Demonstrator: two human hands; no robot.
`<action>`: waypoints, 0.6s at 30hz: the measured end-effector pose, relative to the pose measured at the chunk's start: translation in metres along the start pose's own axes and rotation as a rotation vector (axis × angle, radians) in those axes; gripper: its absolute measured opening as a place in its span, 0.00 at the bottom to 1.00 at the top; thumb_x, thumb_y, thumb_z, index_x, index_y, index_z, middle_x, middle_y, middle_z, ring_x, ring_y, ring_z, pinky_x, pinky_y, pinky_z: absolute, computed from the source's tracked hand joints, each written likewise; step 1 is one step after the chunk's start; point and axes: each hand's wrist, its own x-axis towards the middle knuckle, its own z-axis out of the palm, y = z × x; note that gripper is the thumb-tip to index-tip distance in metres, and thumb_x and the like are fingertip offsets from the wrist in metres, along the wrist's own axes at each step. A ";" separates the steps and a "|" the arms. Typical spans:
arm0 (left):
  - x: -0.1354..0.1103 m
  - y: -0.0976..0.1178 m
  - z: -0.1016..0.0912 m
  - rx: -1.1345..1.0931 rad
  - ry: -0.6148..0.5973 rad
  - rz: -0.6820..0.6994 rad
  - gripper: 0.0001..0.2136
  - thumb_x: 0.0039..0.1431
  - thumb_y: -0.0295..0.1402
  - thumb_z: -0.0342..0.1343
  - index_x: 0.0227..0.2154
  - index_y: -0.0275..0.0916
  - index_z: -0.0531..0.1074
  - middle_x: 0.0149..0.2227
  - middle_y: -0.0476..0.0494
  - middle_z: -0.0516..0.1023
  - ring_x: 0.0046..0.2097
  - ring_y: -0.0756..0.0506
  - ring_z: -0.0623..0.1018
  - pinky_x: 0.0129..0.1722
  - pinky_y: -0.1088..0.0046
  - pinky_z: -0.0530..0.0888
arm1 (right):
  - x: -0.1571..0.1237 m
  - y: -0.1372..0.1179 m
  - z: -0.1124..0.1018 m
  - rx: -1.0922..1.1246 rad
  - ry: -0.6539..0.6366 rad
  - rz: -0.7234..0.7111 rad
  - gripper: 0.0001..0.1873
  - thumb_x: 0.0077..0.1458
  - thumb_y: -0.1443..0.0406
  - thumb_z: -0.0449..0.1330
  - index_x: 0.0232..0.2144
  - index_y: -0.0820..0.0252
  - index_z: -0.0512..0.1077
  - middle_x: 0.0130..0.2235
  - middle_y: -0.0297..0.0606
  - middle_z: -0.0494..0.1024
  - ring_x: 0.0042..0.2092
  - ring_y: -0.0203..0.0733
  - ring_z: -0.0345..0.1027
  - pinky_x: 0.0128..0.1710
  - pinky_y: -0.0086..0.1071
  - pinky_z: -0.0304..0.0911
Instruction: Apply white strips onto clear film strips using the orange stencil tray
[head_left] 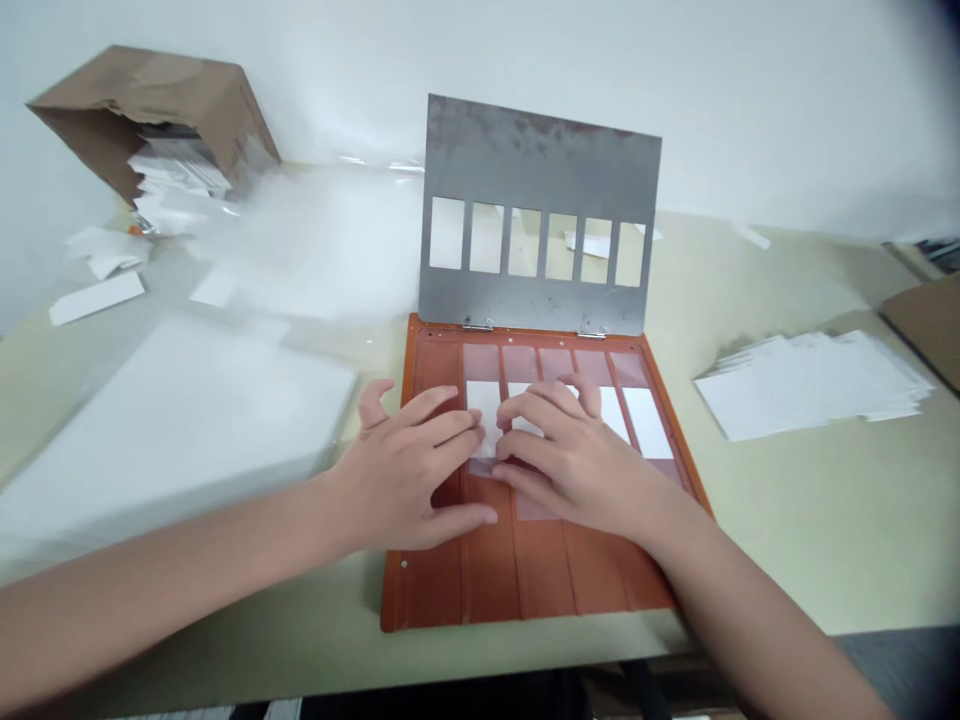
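A shallow orange-brown tray (487,575) with raised ribs lies in front of me, its grey metal lid (540,165) with several rectangular windows standing up on hinges. White cards (649,424) sit in a row over pinkish clear film strips in the slots. My left hand (420,460) is spread, its index and middle fingertips resting on the leftmost white card (484,400), thumb apart below. From the right, my right hand (566,450) bends over the row; thumb and index tips come close together at that card's lower right edge. The fingers partly hide the middle cards.
A fanned stack of white cards (810,385) lies to the right, near a brown cardboard piece (930,320). Clear plastic sheets (187,400) cover the left of the table. At the back left, an open brown box (240,110) holds white papers, with loose white strips (97,298) beside it.
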 end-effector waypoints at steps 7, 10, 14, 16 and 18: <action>0.006 0.000 0.001 0.023 0.058 -0.001 0.11 0.64 0.42 0.53 0.36 0.40 0.75 0.42 0.49 0.83 0.48 0.41 0.77 0.56 0.54 0.51 | 0.000 -0.001 -0.006 0.179 -0.019 -0.007 0.08 0.63 0.61 0.57 0.33 0.58 0.71 0.46 0.37 0.75 0.49 0.44 0.63 0.48 0.41 0.49; 0.007 0.001 0.000 0.024 0.066 0.000 0.10 0.64 0.40 0.53 0.35 0.41 0.75 0.42 0.50 0.83 0.48 0.41 0.77 0.55 0.55 0.52 | 0.000 0.001 -0.007 0.237 -0.025 -0.007 0.14 0.57 0.53 0.64 0.35 0.57 0.71 0.45 0.36 0.75 0.48 0.45 0.64 0.48 0.41 0.49; 0.008 0.001 -0.001 0.020 0.055 -0.015 0.10 0.64 0.40 0.53 0.35 0.41 0.75 0.42 0.51 0.83 0.47 0.43 0.78 0.56 0.55 0.52 | 0.001 0.003 -0.005 0.173 0.020 0.018 0.07 0.64 0.64 0.57 0.32 0.58 0.69 0.43 0.33 0.78 0.47 0.41 0.67 0.48 0.40 0.48; 0.008 0.000 -0.001 0.017 0.049 -0.019 0.11 0.64 0.42 0.54 0.35 0.41 0.75 0.42 0.50 0.83 0.46 0.42 0.78 0.56 0.55 0.53 | 0.002 0.004 -0.004 0.143 0.046 0.020 0.08 0.65 0.67 0.54 0.32 0.58 0.69 0.43 0.33 0.79 0.47 0.41 0.69 0.49 0.40 0.48; 0.009 -0.002 -0.002 0.010 0.055 -0.011 0.12 0.63 0.44 0.54 0.36 0.42 0.76 0.41 0.50 0.83 0.46 0.42 0.78 0.56 0.55 0.53 | 0.003 0.005 -0.002 0.101 0.071 0.024 0.06 0.65 0.67 0.55 0.34 0.58 0.69 0.44 0.34 0.80 0.49 0.42 0.70 0.51 0.41 0.48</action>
